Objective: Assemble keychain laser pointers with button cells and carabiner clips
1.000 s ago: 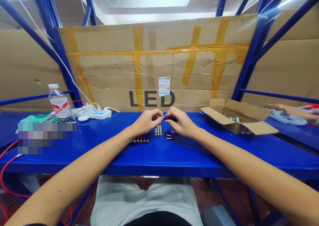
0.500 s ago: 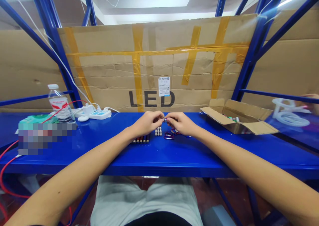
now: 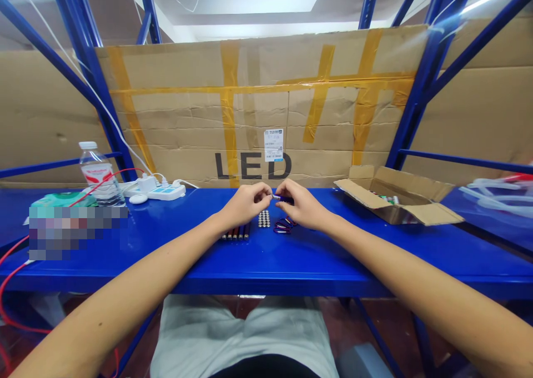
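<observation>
A small dark-purple piece with a silver end (image 3: 276, 196) is pinched in my right hand (image 3: 302, 206), above the table. At that silver end, the closed fingertips of my left hand (image 3: 246, 205) meet it; whatever lies between them is hidden. Beneath the hands, several small round silver button cells (image 3: 264, 218) stand in neat rows. Several dark slim tubes with metal ends (image 3: 235, 236) lie side by side under my left wrist, partly covered. Close under my right hand sits a small group of dark red and purple carabiners (image 3: 282, 229) with silver gates.
An open cardboard box (image 3: 410, 214) holding small items stands at right. To the left are a water bottle (image 3: 100, 175), a power strip (image 3: 164, 191) and a green packet (image 3: 62, 199). A large cardboard sheet (image 3: 183, 122) closes off the back. Blurred clear tubing (image 3: 493, 195) lies far right.
My right hand has shifted slightly up and left, and more of the purple piece shows in it. The clear tubing at far right has moved; the hand seen there before is blurred.
</observation>
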Demonstrator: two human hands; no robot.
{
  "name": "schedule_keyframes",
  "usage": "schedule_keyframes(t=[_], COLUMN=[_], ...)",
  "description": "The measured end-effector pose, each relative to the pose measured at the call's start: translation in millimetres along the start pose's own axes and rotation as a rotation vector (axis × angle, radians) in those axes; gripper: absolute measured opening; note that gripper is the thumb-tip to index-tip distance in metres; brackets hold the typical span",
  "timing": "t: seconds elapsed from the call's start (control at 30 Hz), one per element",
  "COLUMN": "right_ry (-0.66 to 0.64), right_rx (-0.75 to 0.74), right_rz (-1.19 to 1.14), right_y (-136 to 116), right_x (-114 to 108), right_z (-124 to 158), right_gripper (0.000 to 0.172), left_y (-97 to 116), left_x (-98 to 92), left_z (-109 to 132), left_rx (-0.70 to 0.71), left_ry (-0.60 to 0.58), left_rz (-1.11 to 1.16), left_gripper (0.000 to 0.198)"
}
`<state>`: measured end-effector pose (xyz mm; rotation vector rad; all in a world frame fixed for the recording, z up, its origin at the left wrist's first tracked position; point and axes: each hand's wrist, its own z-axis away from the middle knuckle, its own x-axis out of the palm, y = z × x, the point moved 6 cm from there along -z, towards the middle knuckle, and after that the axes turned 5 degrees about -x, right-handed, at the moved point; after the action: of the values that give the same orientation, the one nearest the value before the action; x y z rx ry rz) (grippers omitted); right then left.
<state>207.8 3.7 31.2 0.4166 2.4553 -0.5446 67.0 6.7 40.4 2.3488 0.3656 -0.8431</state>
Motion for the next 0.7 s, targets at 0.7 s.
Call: schedule_keyframes(t=[0.7], right_ry=[-0.05], right_rx=[-0.109], right_rz=[0.043], right_y=[-5.2], right_x=[-2.6], right_z=[-1.1], right_gripper=[0.006], left_y=[-3.0], left_x=[2.7], left_z=[0.0], left_rx=[-0.024], left_ry=[-0.05], left_rz=[0.016], left_gripper=[0.007])
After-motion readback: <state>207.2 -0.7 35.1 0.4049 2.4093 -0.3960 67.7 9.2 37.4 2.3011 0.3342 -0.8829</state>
